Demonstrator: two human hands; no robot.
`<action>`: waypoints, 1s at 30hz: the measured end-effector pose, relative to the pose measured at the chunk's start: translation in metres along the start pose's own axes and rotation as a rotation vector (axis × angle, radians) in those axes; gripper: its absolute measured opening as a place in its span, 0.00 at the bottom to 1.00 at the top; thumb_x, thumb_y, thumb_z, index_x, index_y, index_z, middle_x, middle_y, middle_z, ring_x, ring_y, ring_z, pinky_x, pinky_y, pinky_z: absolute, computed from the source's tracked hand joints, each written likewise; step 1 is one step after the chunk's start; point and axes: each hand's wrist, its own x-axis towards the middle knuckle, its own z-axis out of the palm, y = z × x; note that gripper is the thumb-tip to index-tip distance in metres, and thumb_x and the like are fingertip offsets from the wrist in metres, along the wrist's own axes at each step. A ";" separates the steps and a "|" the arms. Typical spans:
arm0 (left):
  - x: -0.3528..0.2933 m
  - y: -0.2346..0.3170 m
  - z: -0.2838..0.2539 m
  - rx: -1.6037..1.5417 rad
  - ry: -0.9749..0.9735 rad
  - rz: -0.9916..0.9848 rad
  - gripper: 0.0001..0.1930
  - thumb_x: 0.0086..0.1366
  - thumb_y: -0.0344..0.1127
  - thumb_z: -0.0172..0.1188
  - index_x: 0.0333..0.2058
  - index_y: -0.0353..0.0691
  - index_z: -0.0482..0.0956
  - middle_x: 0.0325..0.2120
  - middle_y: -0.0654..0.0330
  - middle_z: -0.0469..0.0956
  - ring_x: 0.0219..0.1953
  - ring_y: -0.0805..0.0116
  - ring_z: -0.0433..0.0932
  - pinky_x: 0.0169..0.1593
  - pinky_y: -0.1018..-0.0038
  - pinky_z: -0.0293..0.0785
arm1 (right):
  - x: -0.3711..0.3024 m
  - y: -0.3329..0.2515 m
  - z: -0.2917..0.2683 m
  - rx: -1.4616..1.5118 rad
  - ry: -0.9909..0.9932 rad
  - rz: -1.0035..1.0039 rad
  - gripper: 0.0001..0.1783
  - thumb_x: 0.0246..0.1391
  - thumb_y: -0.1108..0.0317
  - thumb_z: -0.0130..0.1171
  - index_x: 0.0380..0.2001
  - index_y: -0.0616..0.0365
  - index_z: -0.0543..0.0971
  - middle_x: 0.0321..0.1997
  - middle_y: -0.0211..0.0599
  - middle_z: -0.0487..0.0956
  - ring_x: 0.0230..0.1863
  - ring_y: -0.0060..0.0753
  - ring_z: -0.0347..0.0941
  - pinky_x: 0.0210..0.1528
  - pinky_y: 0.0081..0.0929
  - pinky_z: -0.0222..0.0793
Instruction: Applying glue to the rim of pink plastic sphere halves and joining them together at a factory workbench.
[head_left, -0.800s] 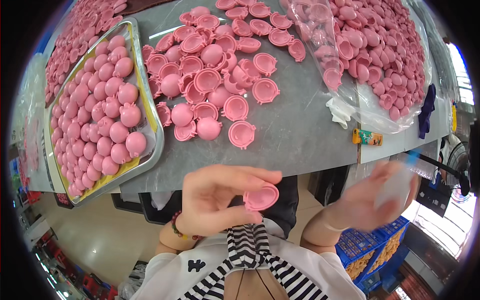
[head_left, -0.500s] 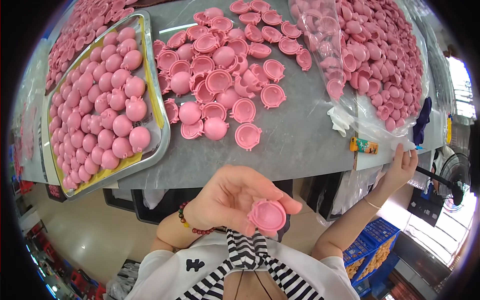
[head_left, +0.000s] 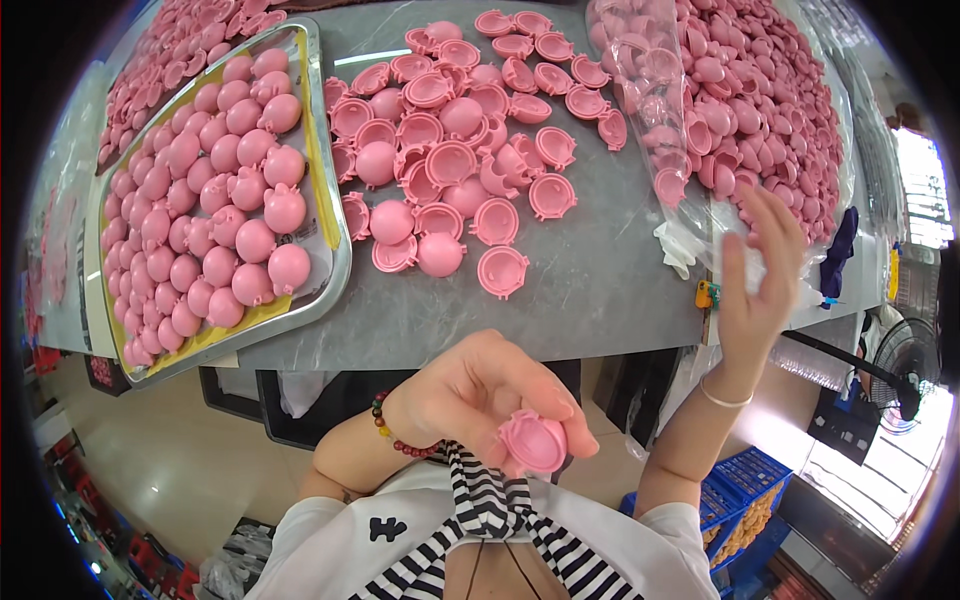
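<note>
In front of my chest, my left hand (head_left: 480,388) pinches a pink plastic half-shell (head_left: 535,442), its open hollow side facing up. My right hand (head_left: 762,285) is raised over the right side of the table with fingers apart and nothing seen in it. Beyond its fingertips lies a large heap of pink half-shells (head_left: 745,110), partly in clear plastic film (head_left: 640,85). Beside that hand is a white tube-like thing with a blue tip (head_left: 812,296), partly hidden. Loose pink half-shells (head_left: 450,163) spread over the middle of the table, some hollow side up, others domed side up.
On the left, a metal tray (head_left: 338,235) with a yellow lining holds many pink balls (head_left: 255,240). A white crumpled scrap (head_left: 676,248) and a small yellow-green object (head_left: 706,294) lie near the right edge. A black fan (head_left: 900,375) and blue crates (head_left: 745,480) stand right of the table.
My right hand has moved left and away from me, from beside the blue-tipped tube toward the heap, its fingers spreading. My left hand still holds the half-shell, slightly tilted.
</note>
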 end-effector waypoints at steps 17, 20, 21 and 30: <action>0.000 -0.006 0.015 -0.058 0.046 0.210 0.26 0.54 0.25 0.56 0.52 0.31 0.60 0.49 0.40 0.65 0.46 0.61 0.72 0.47 0.70 0.71 | -0.013 -0.012 0.003 0.580 0.051 0.298 0.13 0.37 0.82 0.59 0.28 0.60 0.70 0.29 0.27 0.72 0.25 0.15 0.65 0.27 0.12 0.60; 0.000 0.000 0.032 0.217 0.383 0.181 0.26 0.50 0.29 0.63 0.48 0.36 0.63 0.42 0.38 0.70 0.35 0.57 0.77 0.39 0.69 0.74 | -0.029 -0.046 0.002 0.875 -0.328 0.434 0.17 0.37 0.82 0.60 0.35 0.62 0.73 0.29 0.27 0.72 0.27 0.16 0.68 0.29 0.12 0.63; -0.001 0.000 0.035 0.417 0.445 0.209 0.27 0.48 0.28 0.64 0.47 0.34 0.63 0.42 0.39 0.70 0.39 0.56 0.75 0.42 0.69 0.73 | -0.030 -0.046 0.003 0.852 -0.451 0.434 0.17 0.37 0.81 0.59 0.36 0.62 0.73 0.30 0.28 0.73 0.28 0.16 0.68 0.29 0.12 0.64; -0.005 0.004 0.040 0.831 0.539 0.243 0.26 0.45 0.29 0.67 0.42 0.27 0.66 0.39 0.40 0.72 0.44 0.58 0.74 0.47 0.68 0.70 | -0.031 -0.054 0.008 0.199 -0.416 0.126 0.19 0.32 0.77 0.61 0.35 0.59 0.77 0.36 0.33 0.71 0.31 0.27 0.67 0.27 0.19 0.63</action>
